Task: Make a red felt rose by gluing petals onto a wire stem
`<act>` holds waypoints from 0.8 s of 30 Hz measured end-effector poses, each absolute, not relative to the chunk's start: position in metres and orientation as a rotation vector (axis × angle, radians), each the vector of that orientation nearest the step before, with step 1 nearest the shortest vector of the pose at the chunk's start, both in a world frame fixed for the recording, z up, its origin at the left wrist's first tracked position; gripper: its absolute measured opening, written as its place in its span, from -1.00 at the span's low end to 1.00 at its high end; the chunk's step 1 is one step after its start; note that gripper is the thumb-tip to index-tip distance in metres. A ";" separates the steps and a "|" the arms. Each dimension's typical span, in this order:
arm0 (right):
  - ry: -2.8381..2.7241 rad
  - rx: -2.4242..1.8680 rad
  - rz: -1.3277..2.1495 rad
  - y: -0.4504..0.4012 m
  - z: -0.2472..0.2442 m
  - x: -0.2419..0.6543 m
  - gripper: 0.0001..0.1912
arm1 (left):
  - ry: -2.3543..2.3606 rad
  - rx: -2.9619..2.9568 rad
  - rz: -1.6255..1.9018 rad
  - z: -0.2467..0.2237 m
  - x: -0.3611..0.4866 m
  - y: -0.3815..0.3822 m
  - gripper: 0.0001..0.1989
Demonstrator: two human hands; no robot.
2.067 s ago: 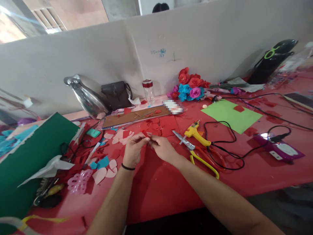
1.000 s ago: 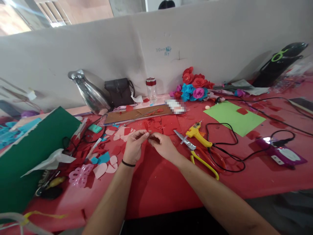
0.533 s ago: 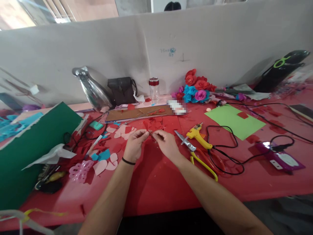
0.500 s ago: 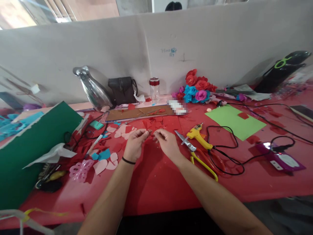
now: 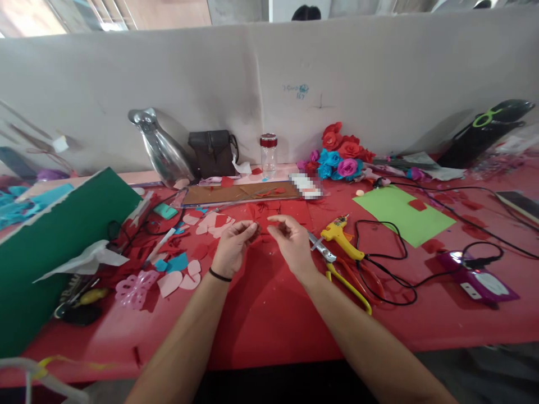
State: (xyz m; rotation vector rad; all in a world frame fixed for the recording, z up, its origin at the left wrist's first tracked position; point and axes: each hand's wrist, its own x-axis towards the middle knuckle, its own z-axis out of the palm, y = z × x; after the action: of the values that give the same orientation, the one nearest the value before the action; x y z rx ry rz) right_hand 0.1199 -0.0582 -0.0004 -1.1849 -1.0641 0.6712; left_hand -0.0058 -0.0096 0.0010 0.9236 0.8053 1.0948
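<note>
Over the middle of the red table my left hand [image 5: 232,248] has its thumb and forefinger pressed together. Whatever is in that pinch is too small to make out against the red. My right hand [image 5: 295,242] hovers just beside it, thumb and forefinger apart, with nothing visible between them. Red paper pieces [image 5: 269,211] lie on the table beyond the fingertips. Close to the right wrist are scissors [image 5: 325,251] with red and yellow handles, partly hidden by the hand, and a yellow glue gun [image 5: 342,237].
Pink paper petals [image 5: 170,284] and blue scraps [image 5: 177,262] lie left of the hands. A green board [image 5: 84,224] leans farther left. Behind stand a steel jug [image 5: 162,151], a dark bag [image 5: 213,152], a glass jar [image 5: 268,157] and paper flowers [image 5: 343,154]. A purple power strip [image 5: 480,278] sits right, with cables.
My right hand's fingers have spread apart and drawn slightly away from the left. The left hand keeps its pinch in nearly the same place. The view has shifted slightly.
</note>
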 end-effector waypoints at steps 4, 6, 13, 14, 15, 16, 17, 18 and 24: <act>-1.103 -1.200 0.705 -0.058 -0.002 0.117 -0.84 | 0.831 1.055 1.135 -0.003 -0.002 -0.011 -0.79; -1.098 -1.203 0.687 -0.058 -0.002 0.117 -0.85 | 0.848 1.120 1.142 -0.005 -0.001 -0.012 -0.82; -1.059 -1.235 0.668 -0.057 -0.002 0.117 -0.88 | 0.931 1.216 1.113 -0.005 0.002 -0.015 -0.81; -1.037 -1.230 0.698 -0.057 -0.003 0.117 -0.87 | 0.928 1.216 1.109 -0.004 0.003 -0.016 -0.80; -1.007 -1.224 0.732 -0.057 -0.003 0.117 -0.86 | 0.924 1.212 1.107 -0.004 0.003 -0.016 -0.80; -0.972 -1.218 0.766 -0.057 -0.004 0.117 -0.86 | 0.920 1.207 1.109 -0.003 0.003 -0.017 -0.81; -0.934 -1.210 0.798 -0.057 -0.004 0.117 -0.85 | 0.916 1.202 1.114 -0.003 0.003 -0.017 -0.81; -0.903 -1.201 0.828 -0.057 -0.004 0.117 -0.85 | 0.912 1.200 1.120 -0.003 0.003 -0.017 -0.81; -0.872 -1.088 0.961 -0.057 -0.001 0.116 -0.74 | 0.806 1.152 1.142 0.000 -0.001 -0.016 -0.81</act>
State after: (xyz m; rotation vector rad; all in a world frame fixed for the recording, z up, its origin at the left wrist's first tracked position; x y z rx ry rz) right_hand 0.1159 -0.0569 -0.0014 -1.0880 -0.8717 0.9610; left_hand -0.0006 -0.0155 -0.0003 1.1518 0.8057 1.1416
